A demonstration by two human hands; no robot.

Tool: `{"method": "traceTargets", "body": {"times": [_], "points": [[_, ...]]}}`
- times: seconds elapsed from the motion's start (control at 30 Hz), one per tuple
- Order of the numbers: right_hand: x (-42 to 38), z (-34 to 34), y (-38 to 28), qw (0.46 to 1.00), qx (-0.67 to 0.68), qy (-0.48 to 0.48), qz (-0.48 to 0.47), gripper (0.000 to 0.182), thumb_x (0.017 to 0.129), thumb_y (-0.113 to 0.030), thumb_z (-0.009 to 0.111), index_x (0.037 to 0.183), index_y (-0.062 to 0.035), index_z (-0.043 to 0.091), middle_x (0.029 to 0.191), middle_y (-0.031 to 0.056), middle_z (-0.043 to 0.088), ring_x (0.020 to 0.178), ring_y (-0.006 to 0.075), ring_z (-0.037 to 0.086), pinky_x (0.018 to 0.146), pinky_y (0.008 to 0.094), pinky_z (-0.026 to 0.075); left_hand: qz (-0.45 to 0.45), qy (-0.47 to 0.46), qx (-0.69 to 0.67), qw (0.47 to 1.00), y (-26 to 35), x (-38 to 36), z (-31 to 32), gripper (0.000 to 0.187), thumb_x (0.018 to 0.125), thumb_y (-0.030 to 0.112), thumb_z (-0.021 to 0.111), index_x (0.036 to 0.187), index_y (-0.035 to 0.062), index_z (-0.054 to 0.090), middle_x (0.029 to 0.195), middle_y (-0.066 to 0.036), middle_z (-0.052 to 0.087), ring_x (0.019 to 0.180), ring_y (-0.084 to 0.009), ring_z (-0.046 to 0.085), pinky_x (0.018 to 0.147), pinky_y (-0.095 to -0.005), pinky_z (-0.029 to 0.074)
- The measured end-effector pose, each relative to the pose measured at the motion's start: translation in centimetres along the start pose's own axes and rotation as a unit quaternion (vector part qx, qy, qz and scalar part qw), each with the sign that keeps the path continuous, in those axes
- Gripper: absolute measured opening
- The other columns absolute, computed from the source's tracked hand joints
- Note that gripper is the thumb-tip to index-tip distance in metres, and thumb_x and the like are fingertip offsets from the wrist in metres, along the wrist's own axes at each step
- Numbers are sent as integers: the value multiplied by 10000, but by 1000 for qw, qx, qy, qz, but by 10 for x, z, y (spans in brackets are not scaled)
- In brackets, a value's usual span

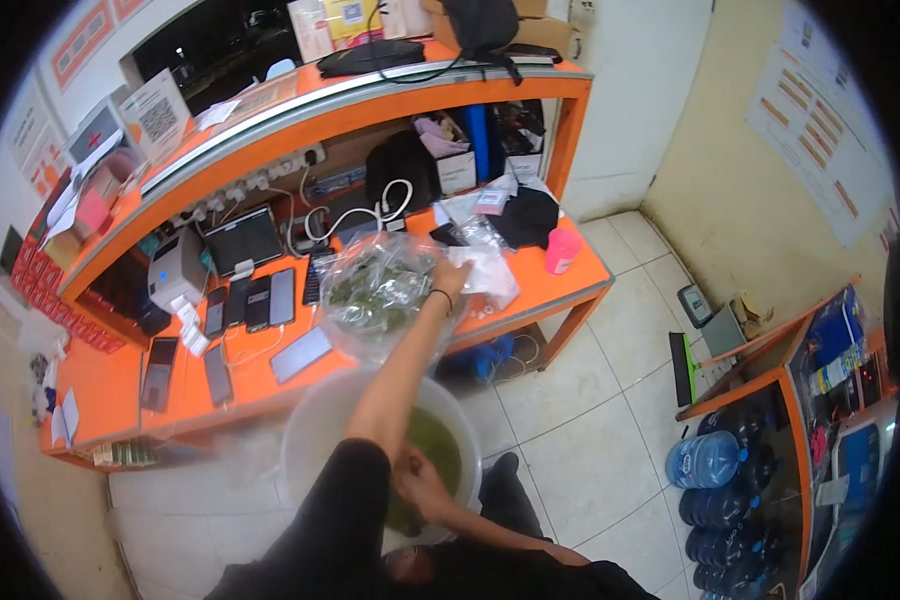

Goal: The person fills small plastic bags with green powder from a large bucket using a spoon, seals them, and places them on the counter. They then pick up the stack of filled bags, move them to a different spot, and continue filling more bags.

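Observation:
My left hand (454,277), with a dark band at its wrist, reaches across to the orange desk. Its fingers are closed on a crumpled white plastic bag (492,275). Beside that hand lies a big clear plastic bag (375,295) with green leafy stuff inside. Under my left forearm stands a round whitish tub (305,430) with a green mass (440,440) in it. Over the tub is my right hand (422,485), its fingers curled together. What they hold, if anything, is hidden.
Several phones (282,298), a tablet (302,354) and a label printer (178,268) sit on the orange desk (390,362). A pink cup (562,250) stands near its right end. Large water bottles (705,460) fill a rack at right.

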State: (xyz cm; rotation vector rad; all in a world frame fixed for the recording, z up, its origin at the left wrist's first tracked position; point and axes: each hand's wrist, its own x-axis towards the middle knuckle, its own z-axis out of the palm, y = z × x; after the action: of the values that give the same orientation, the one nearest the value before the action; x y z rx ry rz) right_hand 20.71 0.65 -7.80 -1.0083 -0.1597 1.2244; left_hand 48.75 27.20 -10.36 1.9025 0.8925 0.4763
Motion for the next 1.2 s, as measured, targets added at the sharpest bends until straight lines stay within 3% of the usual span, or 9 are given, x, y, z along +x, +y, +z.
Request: {"method": "traceTargets", "body": {"times": [0.17, 0.27, 0.4, 0.73, 0.83, 0.93, 1.0, 1.13, 1.2], "points": [[-2, -4, -23, 997, -25, -60, -39, 223, 1023, -262, 498, 1141, -89, 574, 807, -26, 508, 518, 21, 361, 446, 198, 289, -49, -179, -328, 926, -13, -39, -37, 328, 882, 120, 700, 1154, -30, 594, 1065, -94, 677, 905, -174, 668, 764, -302, 540], [2, -3, -37, 996, -18, -47, -74, 244, 1029, -245, 482, 1205, -87, 538, 818, -17, 511, 514, 17, 361, 436, 191, 284, -19, -212, -348, 913, 31, -129, -113, 360, 906, 163, 679, 1208, -11, 586, 1098, -51, 660, 972, -140, 625, 856, -303, 497], [27, -13, -30, 990, 40, 12, -134, 347, 1006, -277, 528, 1289, -98, 441, 847, -5, 509, 499, 27, 344, 424, 195, 275, -20, -156, -309, 938, 9, -216, -196, 379, 911, 176, 677, 1226, -5, 569, 1099, -39, 644, 1015, -124, 597, 890, -284, 479], [28, 31, -29, 972, -221, -76, 0, 211, 886, -245, 706, 945, -68, 608, 658, -72, 462, 523, 25, 372, 465, 219, 279, -122, -21, -359, 925, -61, -361, -238, 473, 917, 199, 679, 1307, -4, 506, 1209, -63, 601, 1069, -138, 584, 902, -296, 487], [23, 28, -25, 964, -245, -102, -8, 256, 885, -299, 711, 929, -57, 640, 667, -73, 480, 562, 34, 400, 506, 230, 319, -74, -17, -345, 935, -78, -390, -244, 525, 951, 356, 615, 1330, 16, 490, 1245, -53, 579, 1124, -136, 545, 942, -315, 455], [24, 21, -27, 952, -273, -137, -14, 305, 894, -266, 700, 1051, -10, 647, 730, -53, 518, 604, 47, 432, 539, 230, 355, -132, -28, -550, 824, -82, -406, -249, 605, 979, 487, 507, 1369, 28, 455, 1291, -77, 562, 1145, -165, 562, 935, -351, 485], [23, 23, -29, 925, -298, -170, -163, 332, 897, -217, 693, 1133, 9, 636, 810, -28, 550, 625, 52, 453, 556, 221, 376, -152, -72, -627, 760, -75, -412, -250, 738, 976, 611, 363, 1413, 17, 393, 1352, -142, 533, 1188, -247, 576, 949, -424, 518], [15, 21, -53, 911, -333, -219, -103, 392, 894, -187, 693, 1223, 5, 600, 872, -13, 577, 639, 48, 476, 573, 205, 391, -166, -80, -622, 761, -75, -415, -241, 632, 983, 498, 477, 1393, 21, 411, 1324, -135, 550, 1152, -242, 601, 904, -421, 551], [16, 17, -52, 946, -282, -138, -84, 418, 876, -186, 715, 1229, -9, 581, 840, -19, 565, 625, 39, 469, 535, 202, 373, -181, -66, -520, 832, -75, -413, -232, 518, 966, 327, 587, 1357, 22, 440, 1271, -118, 582, 1119, -226, 619, 888, -396, 565]]}}
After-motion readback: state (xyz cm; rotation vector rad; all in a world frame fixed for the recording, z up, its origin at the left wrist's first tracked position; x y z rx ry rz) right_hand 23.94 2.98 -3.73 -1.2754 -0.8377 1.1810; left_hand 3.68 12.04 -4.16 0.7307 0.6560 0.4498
